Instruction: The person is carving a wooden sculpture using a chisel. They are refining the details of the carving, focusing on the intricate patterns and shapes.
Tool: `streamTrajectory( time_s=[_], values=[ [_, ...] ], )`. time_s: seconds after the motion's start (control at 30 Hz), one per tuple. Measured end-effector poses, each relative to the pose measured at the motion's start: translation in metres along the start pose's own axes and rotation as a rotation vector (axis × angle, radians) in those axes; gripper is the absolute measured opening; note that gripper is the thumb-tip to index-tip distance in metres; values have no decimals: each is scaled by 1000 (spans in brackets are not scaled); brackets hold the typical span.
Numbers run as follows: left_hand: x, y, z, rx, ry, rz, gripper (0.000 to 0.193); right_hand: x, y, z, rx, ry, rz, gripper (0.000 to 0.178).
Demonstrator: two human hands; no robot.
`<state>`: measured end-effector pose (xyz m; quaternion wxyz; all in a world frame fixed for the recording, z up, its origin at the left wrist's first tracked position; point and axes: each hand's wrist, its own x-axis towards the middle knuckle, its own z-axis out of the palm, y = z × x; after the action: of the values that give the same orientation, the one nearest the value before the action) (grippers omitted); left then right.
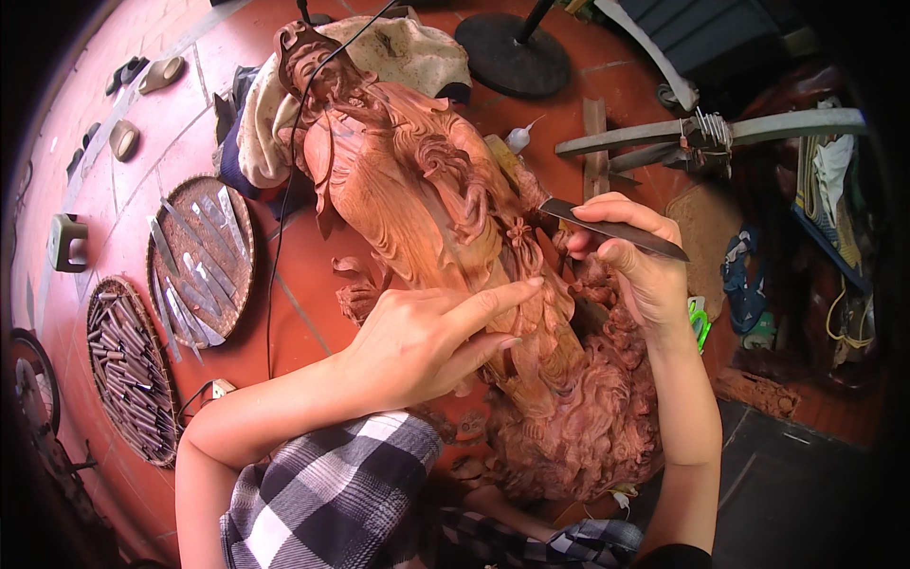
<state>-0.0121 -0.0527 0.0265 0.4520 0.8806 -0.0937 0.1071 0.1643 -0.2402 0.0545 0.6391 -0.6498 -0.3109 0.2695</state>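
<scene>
A reddish-brown carved wooden statue of a robed figure lies on its back before me, its head at the far left and its rough, curly carved base close to me. My right hand is closed around a flat dark carving blade, held over the statue's right side; the blade's left end is next to the carved folds. My left hand rests on the statue's lower robe, with the index finger stretched out to the carved folds and nothing in its grasp. Its curled fingers are partly hidden.
On the left, a round woven tray holds several flat blades and another many gouges. A cloth-covered cushion props the statue's head. A black cable crosses it. Clamp-like bars and a round black stand base lie beyond.
</scene>
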Motion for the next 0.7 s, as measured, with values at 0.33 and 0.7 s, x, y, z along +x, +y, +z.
streamTrajectory(
  time_s=[0.33, 0.7],
  values=[
    [17, 4, 17, -56, -117, -241, 88, 7, 29, 28, -517, 148, -380, 17],
    [14, -2, 19, -210, -123, -346, 84, 13, 35, 38, -633, 94, -527, 17]
  ],
)
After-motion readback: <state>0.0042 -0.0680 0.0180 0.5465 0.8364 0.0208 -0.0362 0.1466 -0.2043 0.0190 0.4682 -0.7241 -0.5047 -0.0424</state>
